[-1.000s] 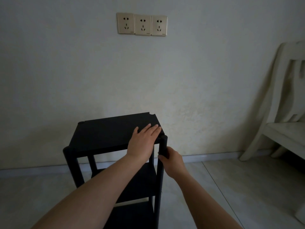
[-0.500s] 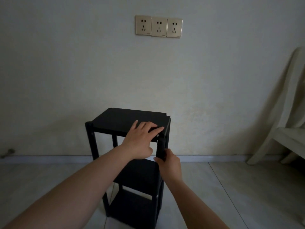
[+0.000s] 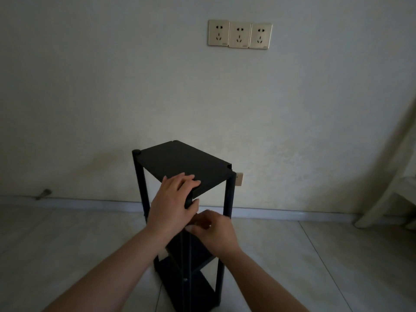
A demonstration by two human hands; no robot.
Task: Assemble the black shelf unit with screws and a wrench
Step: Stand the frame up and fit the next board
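Shelf unit (image 3: 186, 164) turned, hands (image 3: 171, 200) gripping post

Left of shelf unit (image 3: 180, 163): bare floor tiles (image 3: 67, 239), open.
Behind: wall (image 3: 112, 97) stands near.
Far right: pale chair (image 3: 391, 194) blocks.
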